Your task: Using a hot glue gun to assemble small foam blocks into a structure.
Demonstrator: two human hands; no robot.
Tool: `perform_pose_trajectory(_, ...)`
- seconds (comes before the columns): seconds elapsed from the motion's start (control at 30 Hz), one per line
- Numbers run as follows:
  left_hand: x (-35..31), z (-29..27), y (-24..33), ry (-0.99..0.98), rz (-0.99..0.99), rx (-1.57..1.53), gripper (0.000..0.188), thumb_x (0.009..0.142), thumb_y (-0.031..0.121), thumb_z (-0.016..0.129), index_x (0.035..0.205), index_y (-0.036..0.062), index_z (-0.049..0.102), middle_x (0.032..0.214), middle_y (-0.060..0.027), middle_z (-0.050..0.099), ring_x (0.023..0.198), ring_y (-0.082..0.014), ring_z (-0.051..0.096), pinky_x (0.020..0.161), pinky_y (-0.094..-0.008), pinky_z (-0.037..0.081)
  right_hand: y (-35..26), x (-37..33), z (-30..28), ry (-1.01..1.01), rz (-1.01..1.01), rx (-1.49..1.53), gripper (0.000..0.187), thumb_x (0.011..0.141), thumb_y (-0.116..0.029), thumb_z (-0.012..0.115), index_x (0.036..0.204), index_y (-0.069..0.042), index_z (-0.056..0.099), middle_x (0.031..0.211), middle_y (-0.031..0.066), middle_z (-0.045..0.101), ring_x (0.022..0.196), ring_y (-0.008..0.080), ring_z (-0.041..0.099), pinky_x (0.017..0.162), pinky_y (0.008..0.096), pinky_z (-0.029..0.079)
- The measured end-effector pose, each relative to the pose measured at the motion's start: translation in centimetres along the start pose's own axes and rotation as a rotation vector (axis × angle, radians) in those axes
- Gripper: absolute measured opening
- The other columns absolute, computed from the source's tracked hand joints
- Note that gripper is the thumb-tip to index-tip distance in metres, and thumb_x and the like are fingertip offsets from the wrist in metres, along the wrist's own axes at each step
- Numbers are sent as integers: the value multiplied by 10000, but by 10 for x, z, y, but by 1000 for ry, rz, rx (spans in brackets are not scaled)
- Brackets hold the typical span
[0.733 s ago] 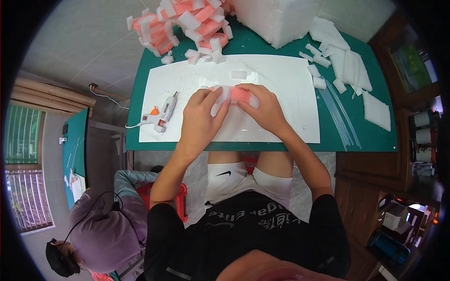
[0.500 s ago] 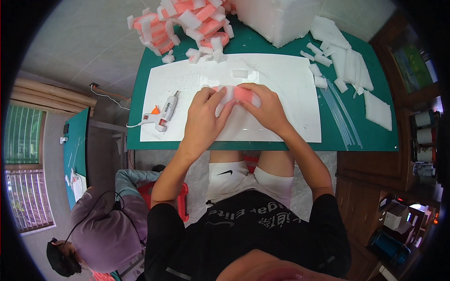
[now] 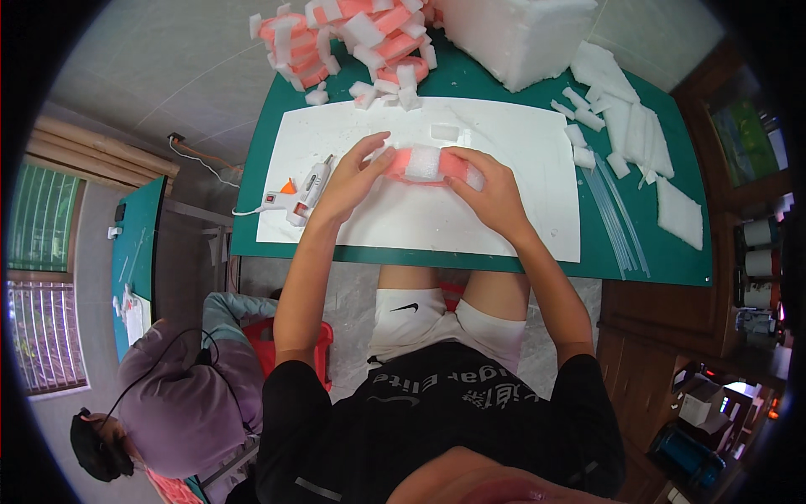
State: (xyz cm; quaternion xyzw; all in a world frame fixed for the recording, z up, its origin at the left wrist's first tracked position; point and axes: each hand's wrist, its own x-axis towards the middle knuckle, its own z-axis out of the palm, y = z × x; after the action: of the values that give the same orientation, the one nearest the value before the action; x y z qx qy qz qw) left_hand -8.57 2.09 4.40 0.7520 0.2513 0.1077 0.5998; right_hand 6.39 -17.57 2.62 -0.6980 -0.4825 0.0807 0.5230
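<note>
Above the white board point(image 3: 319, 134), a curved pink foam piece point(image 3: 405, 161) has white foam blocks on its middle and both ends. My right hand point(image 3: 487, 186) grips its right end, thumb in front and fingers behind. At the left end, my left hand point(image 3: 357, 181) has its fingers spread, with the thumb close against the white block there; whether it touches is unclear. Beside my left wrist, a white glue gun point(image 3: 298, 200) with an orange part lies on the board, its cord running left. A small white foam rectangle point(image 3: 444, 132) lies beyond the piece.
Pink-and-white foam pieces point(image 3: 382, 38) pile at the back left of the green table point(image 3: 478, 88). A big white foam block point(image 3: 520, 42) stands behind. Foam sheets point(image 3: 634, 130) and clear glue sticks point(image 3: 617, 218) lie right. Another person point(image 3: 180, 386) sits at the lower left.
My left hand has come off the foam piece to the left and spread its fingers, baring more pink. The right hand still holds on. The whole view has shifted slightly.
</note>
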Motion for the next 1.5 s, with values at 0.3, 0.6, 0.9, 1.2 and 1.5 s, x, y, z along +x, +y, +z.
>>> perform_pose_trajectory(0.3,-2,13,-13,116,77,-153,449,962,140,611,1388,54,497,1369,-201,543,1230,-173,518,968,-266,429,-1,1,7,6,-15,15,378,815,-141,707,1174,-38,648,1165,165,669,1060,333,627,932,375,489)
perform_pose_trajectory(0.6,3,16,-12,186,134,-34,434,953,200,623,1315,-23,534,1265,-262,606,1133,-247,629,929,-306,496,9,1,21,54,-37,-9,386,868,-118,631,1237,-37,554,1218,156,594,1146,345,519,1012,408,401)
perform_pose_trajectory(0.9,6,7,-11,135,152,159,364,975,283,561,1150,-23,652,1103,-175,699,1037,-218,658,859,-320,503,8,6,20,65,-11,-3,384,867,-102,621,1239,-43,549,1206,156,586,1116,345,514,993,406,405)
perform_pose_trajectory(1.2,0,20,-4,196,272,180,356,1000,296,541,1157,-4,653,1012,-150,708,900,-177,670,787,-291,511,9,9,11,-31,-55,28,421,875,-98,641,1276,-28,534,1248,161,579,1169,319,535,1024,382,406)
perform_pose_trajectory(1.5,-4,24,1,222,224,214,374,1017,315,518,1139,-9,659,966,-151,713,867,-183,695,758,-292,519,9,6,16,13,-69,33,432,876,-60,625,1294,-29,519,1249,157,572,1168,313,531,1033,374,394)
